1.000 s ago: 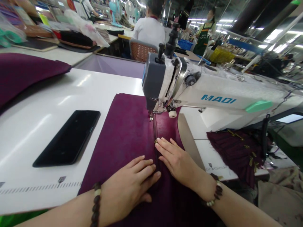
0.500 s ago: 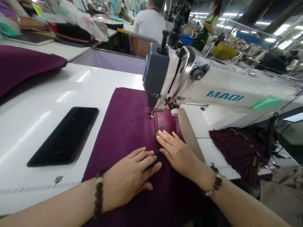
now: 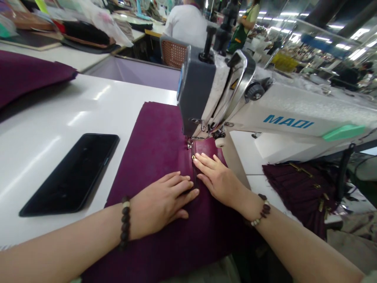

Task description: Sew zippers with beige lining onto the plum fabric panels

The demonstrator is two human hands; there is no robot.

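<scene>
A sheet of purple leather-like material (image 3: 156, 137) lies on the white table and runs under the presser foot (image 3: 190, 144) of a sewing machine (image 3: 203, 90). Along it a dark zipper (image 3: 194, 173) leads toward the foot, with a small brass-coloured zipper pull (image 3: 193, 157) close below. My left hand (image 3: 165, 200) rests flat on the material left of the zipper, fingers stretched out. On the right side my right hand (image 3: 216, 177) lies with extended fingers, its fingertips touching the material beside the zipper pull. Neither hand grips anything.
A black phone (image 3: 70, 173) lies on the table at left, below another purple piece (image 3: 29, 74). Dark purple pieces with brass zipper pulls (image 3: 300, 184) are heaped at right. Beyond the table a person in white (image 3: 187, 23) sits on a chair.
Both hands and the purple material have moved slightly forward, bringing the zipper pull closer to the presser foot. The camera view has shifted a little.
</scene>
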